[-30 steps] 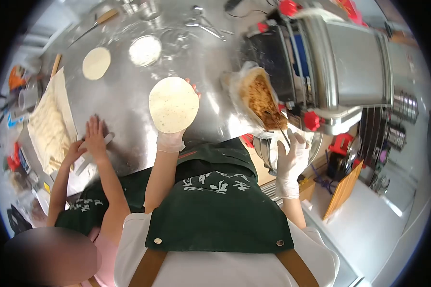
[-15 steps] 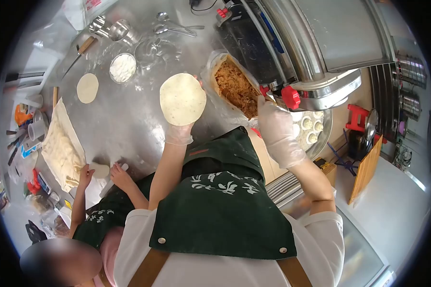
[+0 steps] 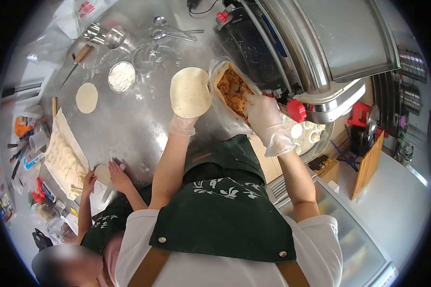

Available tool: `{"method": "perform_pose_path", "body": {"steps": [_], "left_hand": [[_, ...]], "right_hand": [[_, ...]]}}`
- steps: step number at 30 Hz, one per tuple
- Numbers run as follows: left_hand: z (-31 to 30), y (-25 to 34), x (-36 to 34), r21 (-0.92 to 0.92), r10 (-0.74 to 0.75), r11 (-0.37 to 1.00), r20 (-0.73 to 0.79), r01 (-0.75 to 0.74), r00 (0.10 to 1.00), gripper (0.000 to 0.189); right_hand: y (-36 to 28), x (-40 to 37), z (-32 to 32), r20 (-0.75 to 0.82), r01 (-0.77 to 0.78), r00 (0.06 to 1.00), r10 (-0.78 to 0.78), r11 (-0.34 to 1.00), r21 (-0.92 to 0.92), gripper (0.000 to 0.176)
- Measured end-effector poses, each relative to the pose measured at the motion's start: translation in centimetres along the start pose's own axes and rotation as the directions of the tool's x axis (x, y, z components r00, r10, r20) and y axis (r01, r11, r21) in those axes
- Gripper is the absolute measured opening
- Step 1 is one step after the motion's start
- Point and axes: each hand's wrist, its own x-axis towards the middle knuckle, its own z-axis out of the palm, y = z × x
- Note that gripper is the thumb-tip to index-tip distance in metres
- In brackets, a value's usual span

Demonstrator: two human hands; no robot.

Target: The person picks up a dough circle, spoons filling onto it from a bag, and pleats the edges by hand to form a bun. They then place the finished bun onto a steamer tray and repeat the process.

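A round, flat dough wrapper (image 3: 190, 93) lies across my left hand (image 3: 183, 123), which wears a clear plastic glove and is mostly hidden beneath the dough. Just right of it, a plastic-lined container of brown filling (image 3: 231, 87) sits on the metal table. My right hand (image 3: 262, 115), gloved too, reaches over the container's lower right edge with its fingers wrapped round a utensil whose end is in the filling; little of that utensil shows. A second round wrapper (image 3: 86, 98) and a bowl of white flour (image 3: 122, 77) are on the table at the left.
A large metal machine (image 3: 321, 48) with red knobs stands at upper right, above a round tray (image 3: 321, 143) of white buns. Spoons (image 3: 175, 34), metal cups (image 3: 115, 37) and a knife (image 3: 83, 53) lie at the back. A co-worker's hands (image 3: 121, 178) handle dough at lower left, beside a dough sheet (image 3: 64, 165).
My right hand has moved left and up over the filling, and the utensil is now in it. The wrapper on my left hand has shifted slightly right, closer to the container.
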Motion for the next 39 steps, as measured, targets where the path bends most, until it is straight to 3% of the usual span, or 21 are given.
{"method": "perform_pose_path", "body": {"steps": [3,7,8,9,10,11,13,14,16,17,18,20,23,26,28,29,31,32,33,36,39], "left_hand": [[0.0,0.0,0.3,-0.066,-0.038,0.997,-0.018,0.037,0.999,0.041],[0.5,-0.1,0.6,-0.107,-0.075,0.992,-0.032,0.071,0.997,0.04],[0.6,-0.2,0.5,-0.077,-0.072,0.995,-0.028,0.07,0.997,0.041],[0.6,-0.1,0.6,0.248,-0.018,0.969,-0.013,0.02,1.0,0.041],[0.7,-0.1,0.7,0.545,0.037,0.838,0.002,-0.033,0.999,0.041],[0.7,0.1,0.9,0.927,0.108,0.356,0.088,-0.122,0.99,0.041],[1.6,0.8,2.3,0.933,0.075,-0.347,0.132,-0.098,0.988,0.043],[2.0,1.2,2.9,0.871,0.059,-0.482,0.134,-0.09,0.989,0.044],[2.0,2.1,4.1,0.948,0.049,-0.307,0.105,-0.085,0.993,0.046],[1.9,2.5,4.4,0.984,0.029,0.175,0.036,-0.041,0.999,0.047],[2.2,2.8,4.5,0.843,-0.014,0.536,-0.035,0.037,0.999,0.048],[2.8,3.5,4.4,0.578,-0.105,0.801,-0.122,0.157,0.987,0.051],[2.8,4.1,5.2,0.475,-0.158,0.856,-0.135,0.204,0.978,0.054],[0.3,3.9,5.9,0.711,-0.125,0.697,-0.007,0.092,0.992,0.059],[-1.3,4.1,6.8,0.95,-0.111,0.3,0.124,-0.086,0.986,0.062],[-1.9,4.4,7.3,0.979,-0.131,-0.04,0.194,-0.201,0.972,0.063],[-2.0,4.3,7.0,0.972,-0.149,0.186,0.173,-0.144,0.974,0.061],[-2.0,4.1,6.3,0.729,-0.169,0.683,0.09,0.051,0.982,0.058],[-1.9,3.9,5.7,0.235,-0.23,0.948,0.031,0.216,0.973,0.055],[-1.7,3.3,4.8,0.349,-0.118,0.931,0.017,0.105,0.993,0.052],[0.4,3.4,3.9,0.25,-0.089,0.964,-0.028,0.093,0.996,0.053]], "right_hand": [[-0.2,1.1,0.1,0.077,-0.116,0.991,0.107,0.987,0.112,0.017],[0.7,2.0,1.1,0.116,-0.111,0.989,0.09,0.976,0.187,0.03],[0.6,2.3,1.3,0.126,-0.171,0.981,0.146,0.961,0.218,0.03],[0.4,2.5,1.4,0.138,-0.229,0.97,0.2,0.941,0.249,0.03],[0.3,2.5,1.3,0.168,-0.288,0.955,0.244,0.898,0.332,0.031],[0.1,2.4,0.9,0.201,-0.344,0.937,0.284,0.845,0.41,0.031],[-0.5,2.3,0.1,0.246,-0.428,0.903,0.351,0.775,0.464,0.03],[-1.0,1.9,-0.4,0.257,-0.458,0.888,0.381,0.769,0.446,0.028],[-1.8,1.5,-0.8,0.26,-0.489,0.872,0.414,0.761,0.427,0.027],[-2.2,1.4,-0.7,0.252,-0.488,0.872,0.419,0.762,0.425,0.028],[-2.5,1.4,-0.6,0.243,-0.488,0.873,0.423,0.764,0.423,0.028],[-0.8,1.7,1.1,0.202,-0.387,0.921,0.332,0.832,0.397,0.028],[0.3,2.2,2.1,0.207,-0.387,0.922,0.327,0.803,0.453,0.029],[-0.4,2.7,1.7,0.298,-0.517,0.855,0.426,0.636,0.573,0.029],[-0.6,2.9,1.3,0.352,-0.567,0.815,0.459,0.512,0.645,0.029],[-0.5,3.0,1.2,0.365,-0.57,0.809,0.461,0.461,0.68,0.029],[-0.3,2.8,0.9,0.384,-0.572,0.806,0.451,0.424,0.703,0.03],[-0.2,2.6,0.7,0.389,-0.571,0.81,0.439,0.44,0.693,0.03],[-0.5,2.4,0.3,0.393,-0.569,0.815,0.425,0.457,0.684,0.03],[-1.9,2.0,-0.9,0.368,-0.536,0.816,0.445,0.35,0.768,0.033],[-0.4,1.4,0.6,0.259,-0.456,0.885,0.388,0.605,0.652,0.034]]}}
